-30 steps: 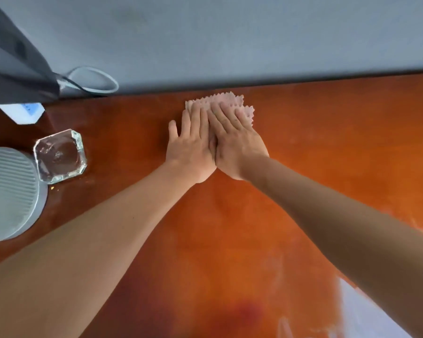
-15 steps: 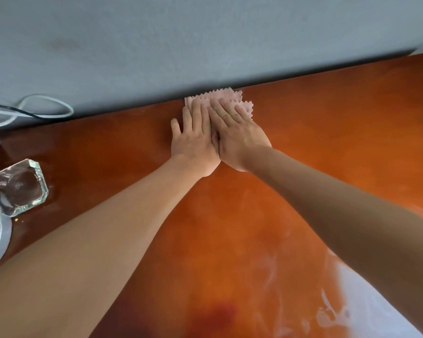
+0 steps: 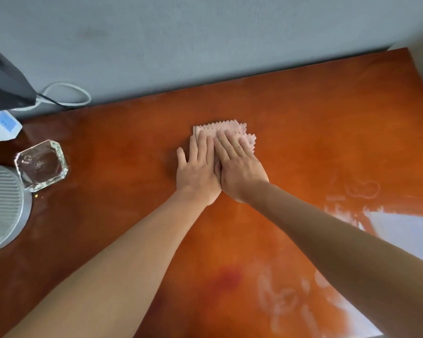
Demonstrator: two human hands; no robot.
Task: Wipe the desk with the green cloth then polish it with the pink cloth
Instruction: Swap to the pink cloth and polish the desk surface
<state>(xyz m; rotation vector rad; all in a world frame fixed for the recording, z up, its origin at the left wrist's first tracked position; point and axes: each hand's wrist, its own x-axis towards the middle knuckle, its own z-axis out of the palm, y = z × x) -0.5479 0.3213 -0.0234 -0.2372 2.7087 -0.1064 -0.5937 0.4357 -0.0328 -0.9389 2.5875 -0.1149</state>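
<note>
Left hand [image 3: 197, 176]: grip spread flat, fingers straight and together, thumb splayed out to the left, fingertips pressing on the near-left part of the pink cloth [image 3: 230, 129]. Right hand [image 3: 239, 173]: grip likewise spread flat, fingers straight, laid over the cloth's right half, its inner edge touching and slightly overlapping the left hand. Neither hand curls round the fabric; both press it down.

Pink cloth: folded, fluffy, zigzag edge showing past the fingertips on the far and right sides. Lies flat on the bench [image 3: 303, 123], near mid-width, somewhat short of the far edge.

Both forearms bare, reaching in from the near corners and meeting at the cloth.

Bench surface: glossy orange-brown wood; pale smeary marks and a bright window reflection at the near right.

Far left, well apart from the hands: square glass ashtray [image 3: 41, 165], just beside a round grey ribbed object [image 3: 3, 206]. Behind them a small white device [image 3: 3, 124] with a blue panel, a dark object [image 3: 5, 89] at the frame edge, and a looped white cable [image 3: 66, 93] against the grey wall [image 3: 205, 40].
</note>
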